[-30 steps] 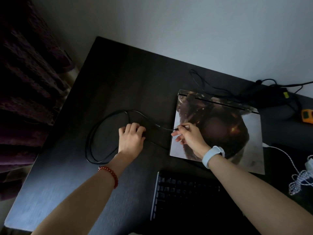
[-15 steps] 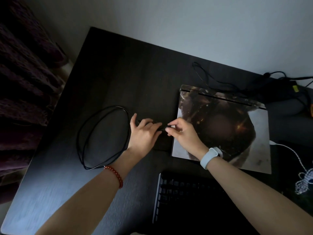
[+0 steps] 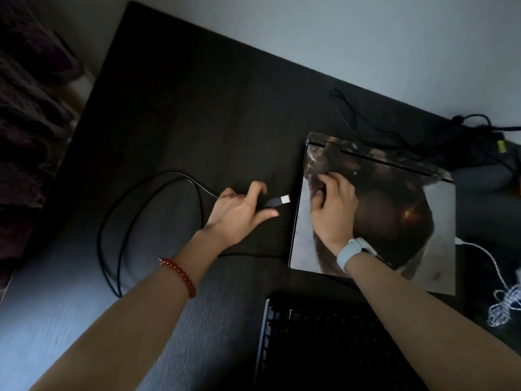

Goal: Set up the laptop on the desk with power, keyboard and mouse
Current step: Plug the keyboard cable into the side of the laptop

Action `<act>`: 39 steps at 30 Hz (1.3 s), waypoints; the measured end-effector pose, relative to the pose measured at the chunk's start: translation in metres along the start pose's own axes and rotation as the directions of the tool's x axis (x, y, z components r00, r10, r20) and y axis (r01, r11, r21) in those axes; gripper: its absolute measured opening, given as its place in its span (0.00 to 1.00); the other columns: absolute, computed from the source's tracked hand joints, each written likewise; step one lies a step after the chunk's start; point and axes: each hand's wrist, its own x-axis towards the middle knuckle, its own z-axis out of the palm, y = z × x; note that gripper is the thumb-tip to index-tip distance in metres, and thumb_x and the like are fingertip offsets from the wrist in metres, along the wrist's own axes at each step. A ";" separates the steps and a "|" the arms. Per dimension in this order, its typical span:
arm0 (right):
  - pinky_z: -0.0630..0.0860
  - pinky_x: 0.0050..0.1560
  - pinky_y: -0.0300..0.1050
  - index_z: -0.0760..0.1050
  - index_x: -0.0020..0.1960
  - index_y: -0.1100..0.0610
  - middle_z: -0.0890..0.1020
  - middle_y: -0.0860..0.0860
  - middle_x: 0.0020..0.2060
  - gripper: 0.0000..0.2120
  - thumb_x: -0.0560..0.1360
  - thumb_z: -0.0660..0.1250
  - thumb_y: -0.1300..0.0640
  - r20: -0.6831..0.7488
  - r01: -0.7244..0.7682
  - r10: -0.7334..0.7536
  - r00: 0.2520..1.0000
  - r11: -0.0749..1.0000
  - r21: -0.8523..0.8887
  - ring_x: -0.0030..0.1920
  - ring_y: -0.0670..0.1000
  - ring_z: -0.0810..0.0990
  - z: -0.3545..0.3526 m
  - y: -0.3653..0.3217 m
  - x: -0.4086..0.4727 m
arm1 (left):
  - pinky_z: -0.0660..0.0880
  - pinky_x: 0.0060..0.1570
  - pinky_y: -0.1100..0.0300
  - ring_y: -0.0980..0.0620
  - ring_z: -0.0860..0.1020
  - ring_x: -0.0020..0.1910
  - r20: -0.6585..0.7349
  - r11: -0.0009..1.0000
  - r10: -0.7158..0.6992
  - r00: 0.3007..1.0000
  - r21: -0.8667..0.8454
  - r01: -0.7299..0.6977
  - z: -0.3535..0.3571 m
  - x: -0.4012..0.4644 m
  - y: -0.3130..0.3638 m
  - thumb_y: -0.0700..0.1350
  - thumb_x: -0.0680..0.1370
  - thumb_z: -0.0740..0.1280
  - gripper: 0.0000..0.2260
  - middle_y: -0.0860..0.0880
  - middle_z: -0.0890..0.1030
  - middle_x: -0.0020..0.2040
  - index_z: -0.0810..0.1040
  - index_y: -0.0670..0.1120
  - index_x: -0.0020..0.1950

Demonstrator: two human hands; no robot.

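Note:
A closed laptop (image 3: 394, 221) with a dark picture on its lid lies on the black desk (image 3: 197, 108) at the right. My left hand (image 3: 239, 213) pinches a black USB plug (image 3: 277, 201) whose metal end points at the laptop's left edge, a short gap away. Its black cable (image 3: 146, 198) loops over the desk to the left. My right hand (image 3: 332, 210) rests on the laptop lid with fingers bent, pressing near its left edge. A black keyboard (image 3: 324, 342) lies at the near edge, below the laptop.
Black cables and a power brick (image 3: 476, 153) sit behind the laptop by the wall. A white braided cable (image 3: 504, 300) is bundled at the right. Dark fabric (image 3: 28, 108) lies beyond the desk's left edge.
The plug passed from my right hand to my left, which now holds it pointed at the laptop's left side. My right hand moved onto the lid.

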 end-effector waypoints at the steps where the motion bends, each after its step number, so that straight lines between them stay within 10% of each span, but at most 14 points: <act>1: 0.65 0.65 0.59 0.72 0.61 0.60 0.72 0.59 0.63 0.16 0.74 0.60 0.63 -0.016 0.007 -0.008 1.000 1.000 -0.005 0.65 0.59 0.68 0.002 0.000 0.001 | 0.68 0.50 0.53 0.44 0.79 0.35 -0.004 1.000 0.025 1.000 -0.009 -0.025 -0.001 0.002 0.000 0.58 0.77 0.58 0.21 0.47 0.81 0.36 0.68 0.42 0.58; 14: 0.64 0.67 0.61 0.73 0.60 0.60 0.73 0.60 0.62 0.17 0.71 0.62 0.64 -0.099 -0.036 0.030 0.995 0.997 -0.063 0.64 0.62 0.69 0.021 0.001 0.000 | 0.72 0.24 0.56 0.43 0.79 0.27 -0.114 0.987 0.154 0.981 -0.027 -0.158 0.001 0.022 0.006 0.44 0.77 0.65 0.09 0.44 0.81 0.33 0.76 0.39 0.52; 24: 0.64 0.67 0.60 0.73 0.59 0.59 0.74 0.58 0.62 0.18 0.71 0.57 0.58 -0.110 -0.044 0.037 0.993 0.997 -0.062 0.64 0.61 0.70 0.024 0.003 0.000 | 0.74 0.40 0.56 0.50 0.80 0.38 -0.102 0.979 0.197 0.975 -0.031 -0.201 0.011 0.016 0.008 0.40 0.71 0.72 0.07 0.49 0.83 0.42 0.81 0.44 0.49; 39: 0.63 0.67 0.59 0.72 0.60 0.57 0.74 0.57 0.62 0.18 0.70 0.61 0.60 -0.126 -0.028 0.019 0.992 0.997 -0.077 0.64 0.60 0.69 0.028 0.007 0.000 | 0.74 0.38 0.56 0.47 0.79 0.40 -0.120 0.985 0.164 0.979 -0.028 -0.168 0.019 0.011 0.014 0.38 0.69 0.74 0.09 0.47 0.82 0.42 0.82 0.42 0.48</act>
